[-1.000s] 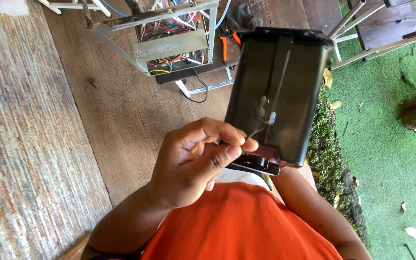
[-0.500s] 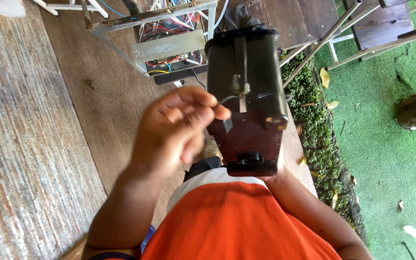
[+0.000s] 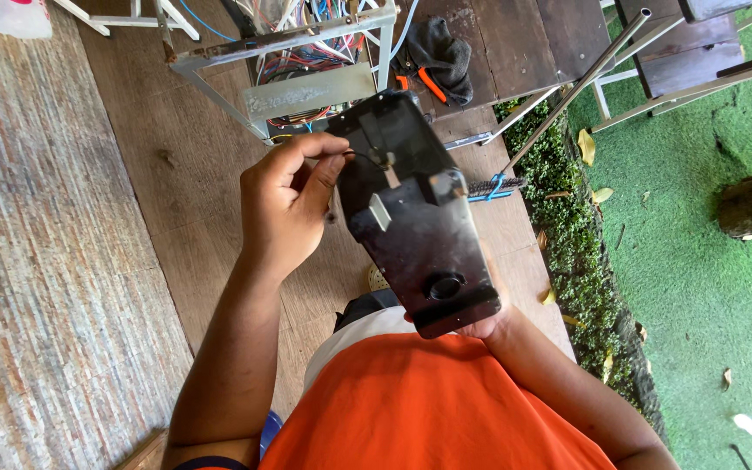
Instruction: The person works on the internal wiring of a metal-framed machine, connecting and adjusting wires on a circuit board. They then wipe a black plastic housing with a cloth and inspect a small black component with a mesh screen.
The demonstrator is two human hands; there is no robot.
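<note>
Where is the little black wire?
In the head view, the thin black wire is pinched by the left hand at the upper left edge of the black metal plate, which the right hand supports from below.

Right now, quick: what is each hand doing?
Left hand: fingers pinched shut on a thin black wire at the dark panel.
Right hand: mostly hidden, holding the dark panel from underneath.

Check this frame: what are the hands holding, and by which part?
The right hand supports the black metal plate from beneath at its near end. The left hand pinches a thin wire at the plate's far end.
</note>
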